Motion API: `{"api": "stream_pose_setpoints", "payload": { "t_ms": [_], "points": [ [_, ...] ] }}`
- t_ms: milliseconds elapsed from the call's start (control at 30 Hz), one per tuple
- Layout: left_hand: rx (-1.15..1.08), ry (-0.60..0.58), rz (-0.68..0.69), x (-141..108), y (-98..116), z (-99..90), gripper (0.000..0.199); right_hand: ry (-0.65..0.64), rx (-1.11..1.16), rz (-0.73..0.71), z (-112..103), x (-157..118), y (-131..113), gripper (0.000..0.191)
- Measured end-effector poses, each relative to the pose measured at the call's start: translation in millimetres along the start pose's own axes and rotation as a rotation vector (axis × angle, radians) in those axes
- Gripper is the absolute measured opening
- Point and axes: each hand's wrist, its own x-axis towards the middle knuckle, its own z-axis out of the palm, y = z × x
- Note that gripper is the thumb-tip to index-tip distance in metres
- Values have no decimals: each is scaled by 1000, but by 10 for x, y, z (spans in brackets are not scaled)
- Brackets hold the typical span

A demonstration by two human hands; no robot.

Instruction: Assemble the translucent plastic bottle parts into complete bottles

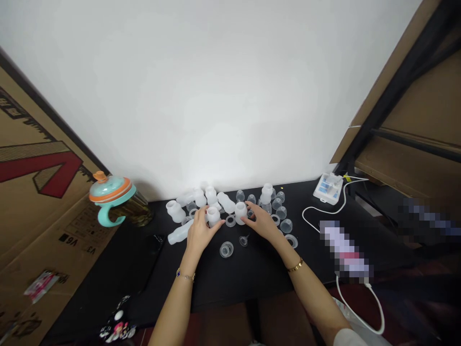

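Observation:
My left hand [199,233] is wrapped around a white baby bottle [213,216] that stands upright with its mouth open. To its right, my right hand [260,220] grips a second white bottle [240,211], also upright and uncapped. Between and below them lie a clear ring [230,220], a clear nipple [244,240] and a ring with a disc in it [226,249]. Several more white bottles, such as one lying on its side [180,232] and one standing [175,211], surround my left hand. Clear dome caps [286,225] are spread to the right of my right hand.
A drinking jug [113,197] with a turquoise and orange lid stands at the left by a cardboard box [43,202]. On the right of the black table [205,283] are a white power strip [328,188], a white cable [329,212] and a blurred-out object [344,250]. A white wall [230,96] rises behind.

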Motion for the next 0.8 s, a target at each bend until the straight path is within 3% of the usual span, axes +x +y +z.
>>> {"api": "stream_pose_setpoints", "payload": {
  "t_ms": [167,267,333,367,467,567,600,800],
  "points": [
    [66,228,61,-41,92,-37,77,85,38,-12,-64,-2,-27,55],
    [31,429,105,-82,83,-73,58,169,63,-5,-122,-1,-40,48],
    [-27,462,180,-108,65,-105,40,209,59,16,-167,6,-34,44],
    [-66,409,248,-119,63,-120,32,216,42,28,-194,12,-27,42],
    [-145,0,413,-136,114,-151,30,200,-63,48,-286,30,5,32],
    [-125,-429,365,-136,227,-147,45,94,-142,36,-374,33,45,38],
    [-116,-517,349,-134,263,-143,48,25,-132,28,-393,27,57,39],
    [-149,-678,330,-128,321,-155,56,-379,-2,-40,-319,-32,33,24]
  ]
}}
